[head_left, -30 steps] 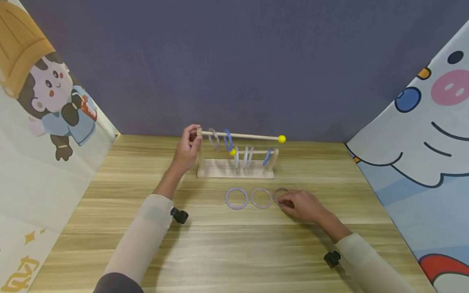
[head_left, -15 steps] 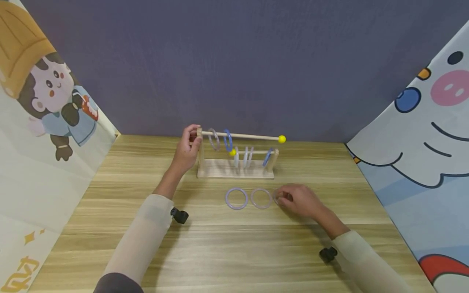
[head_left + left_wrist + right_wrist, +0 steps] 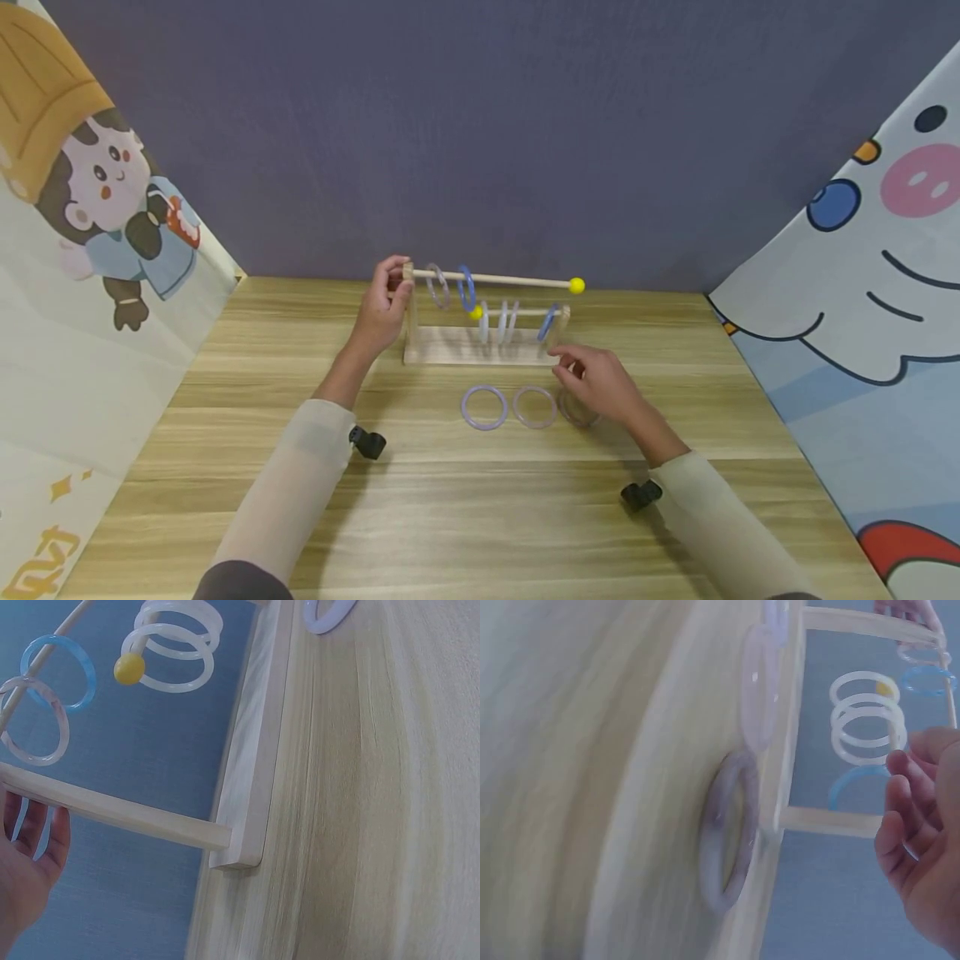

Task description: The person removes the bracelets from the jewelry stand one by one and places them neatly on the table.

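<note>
A wooden bangle stand [image 3: 450, 348] has two rods tipped with yellow balls. My left hand [image 3: 384, 310] grips the top of its left post [image 3: 120, 810]. On the upper rod [image 3: 517, 280] hang a pale mottled bangle [image 3: 61, 724] and a blue bangle [image 3: 471, 292]. Several whitish bangles [image 3: 176, 688] and one blue bangle [image 3: 547, 323] hang on the lower rod. My right hand [image 3: 600, 382], fingers loosely bent and holding nothing, hovers by the stand's right front corner. Below it, a brownish bangle [image 3: 712, 855] lies on the table, partly hidden in the head view.
A lavender bangle [image 3: 483, 427] and a pale pink bangle [image 3: 535, 427] lie in a row on the wood-grain table [image 3: 465, 517], left of the brownish one. A dark wall [image 3: 480, 150] rises behind the stand. Cartoon-printed panels stand at both sides.
My right hand has left the brownish bangle, which stays on the table, and has moved up and slightly left toward the stand. The left hand keeps its grip on the post.
</note>
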Demonstrator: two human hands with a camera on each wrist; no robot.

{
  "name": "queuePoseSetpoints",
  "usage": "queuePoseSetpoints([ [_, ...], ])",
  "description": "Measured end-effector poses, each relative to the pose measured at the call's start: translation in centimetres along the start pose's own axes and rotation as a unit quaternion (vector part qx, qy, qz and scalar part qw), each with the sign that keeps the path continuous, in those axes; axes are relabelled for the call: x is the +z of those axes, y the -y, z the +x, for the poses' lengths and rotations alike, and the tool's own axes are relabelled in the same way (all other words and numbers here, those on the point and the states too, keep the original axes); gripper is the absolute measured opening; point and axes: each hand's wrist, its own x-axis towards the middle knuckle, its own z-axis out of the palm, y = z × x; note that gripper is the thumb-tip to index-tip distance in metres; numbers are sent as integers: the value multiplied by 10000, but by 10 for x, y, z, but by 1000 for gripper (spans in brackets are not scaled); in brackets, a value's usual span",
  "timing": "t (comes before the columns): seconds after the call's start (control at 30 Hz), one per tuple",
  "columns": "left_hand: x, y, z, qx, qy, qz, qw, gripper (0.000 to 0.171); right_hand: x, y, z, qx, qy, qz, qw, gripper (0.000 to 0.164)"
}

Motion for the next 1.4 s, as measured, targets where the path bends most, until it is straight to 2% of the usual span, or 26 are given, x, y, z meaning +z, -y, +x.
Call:
queuePoseSetpoints([
  [0.23, 1, 5, 1, -116, 26, -109, 9999, 40, 5, 14, 18, 120, -302, 530, 9981, 27],
  [0.47, 7, 36, 8, 30, -62, -129, 9999, 40, 11, 32, 40, 360, -735, 1283, 9884, 26],
  [0.57, 9, 42, 10, 69, -78, -109, 9999, 40, 12, 40, 49, 413, -942, 1446, 9841, 26],
  [0.73, 8, 42, 9, 101, -78, -75, 9999, 39, 17, 52, 63, 565, -1207, 1845, 9738, 26],
  [0.93, 5, 39, 8, 8, -126, -39, 9999, 39, 27, 62, 80, 727, -1335, 2654, 9521, 24],
  [1.07, 6, 40, 8, -50, -140, -44, 9999, 39, 33, 69, 87, 880, -1364, 2946, 9417, 26],
  [1.3, 5, 37, 8, -194, -156, -19, 9997, 41, 41, 81, 101, 1074, -1407, 3153, 9323, 29],
  [1.4, 4, 23, 5, -174, -112, -21, 9998, 40, 44, 85, 106, 1122, -1376, 3243, 9292, 30],
])
